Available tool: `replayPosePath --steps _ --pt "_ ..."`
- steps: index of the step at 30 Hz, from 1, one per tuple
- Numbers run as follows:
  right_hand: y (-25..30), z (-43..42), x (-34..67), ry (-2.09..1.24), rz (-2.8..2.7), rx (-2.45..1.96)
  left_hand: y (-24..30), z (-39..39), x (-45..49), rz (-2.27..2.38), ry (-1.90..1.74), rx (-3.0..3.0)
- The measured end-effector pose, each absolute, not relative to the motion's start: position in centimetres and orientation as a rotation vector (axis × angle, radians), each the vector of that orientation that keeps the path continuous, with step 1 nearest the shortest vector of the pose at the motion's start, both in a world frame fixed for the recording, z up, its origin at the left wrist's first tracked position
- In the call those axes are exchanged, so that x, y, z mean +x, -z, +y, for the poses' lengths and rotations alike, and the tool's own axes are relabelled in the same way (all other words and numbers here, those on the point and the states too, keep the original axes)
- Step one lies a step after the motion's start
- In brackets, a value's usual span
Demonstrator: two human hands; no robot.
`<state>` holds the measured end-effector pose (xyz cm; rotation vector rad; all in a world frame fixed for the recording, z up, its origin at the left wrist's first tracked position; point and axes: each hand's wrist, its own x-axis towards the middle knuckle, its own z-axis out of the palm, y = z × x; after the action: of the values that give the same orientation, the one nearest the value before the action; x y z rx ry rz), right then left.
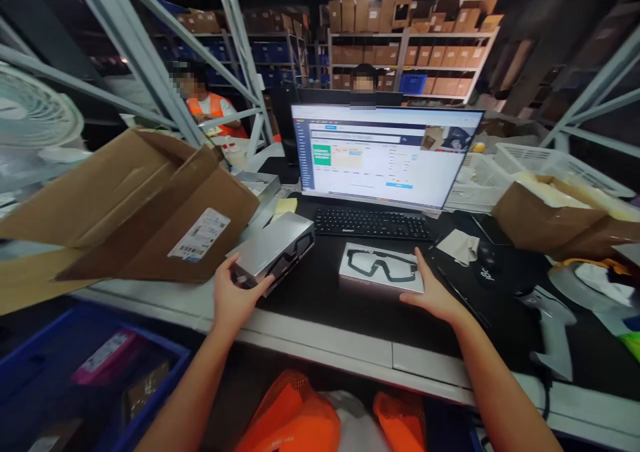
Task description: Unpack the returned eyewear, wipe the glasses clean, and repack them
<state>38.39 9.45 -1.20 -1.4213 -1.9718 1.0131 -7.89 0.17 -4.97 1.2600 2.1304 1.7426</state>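
My left hand (239, 293) grips the near end of a silver goggles box (275, 245), thumb on one side and fingers on the other. That box is tilted over the left part of the black desk mat (320, 299). A second, flatter box (381, 267) with goggles pictured on its top lies on the mat, right of the first. My right hand (434, 291) holds this box by its right end between thumb and fingers. Behind both boxes are a black keyboard (370, 224) and a lit monitor (380, 155).
A large open cardboard box (165, 205) leans at the left. On the right lie a barcode scanner (553, 325), a black mouse (487, 255) and a tape roll (590, 282). A blue bin (170, 352) stands below the desk. Two people are beyond the desk.
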Motion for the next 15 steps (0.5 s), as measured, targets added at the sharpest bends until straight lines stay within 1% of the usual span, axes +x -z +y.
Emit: replayPosePath --steps 3,6,7,9,11,12,14,15 --pt "1.9 9.5 38.7 -0.958 -1.963 -1.447 7.4 -1.1 -7.0 2.326 -1.708 1.258" --pt "2.5 9.9 39.1 -0.925 -1.963 -1.504 8.3 -2.2 -6.8 2.251 -1.586 1.388" --pt "2.7 10.1 39.2 -0.917 -1.965 -1.522 8.1 -2.6 -7.4 2.241 -1.597 1.45" --pt "2.8 10.2 39.4 -0.904 -1.971 -1.55 7.1 -3.7 -9.7 2.354 -1.795 1.517" --pt "2.8 10.2 39.5 -0.899 -1.975 -1.573 5.0 -4.8 -13.1 2.629 -2.151 1.413" --pt "2.8 10.2 39.5 -0.899 -1.976 -1.577 3.6 -5.3 -15.0 2.745 -2.271 1.32" --pt "2.8 10.2 39.6 -0.895 -1.982 -1.567 0.7 -5.7 -18.7 2.861 -2.265 1.288" --pt "2.8 10.2 39.5 -0.89 -1.985 -1.558 -0.7 -5.7 -20.3 2.877 -2.179 1.299"
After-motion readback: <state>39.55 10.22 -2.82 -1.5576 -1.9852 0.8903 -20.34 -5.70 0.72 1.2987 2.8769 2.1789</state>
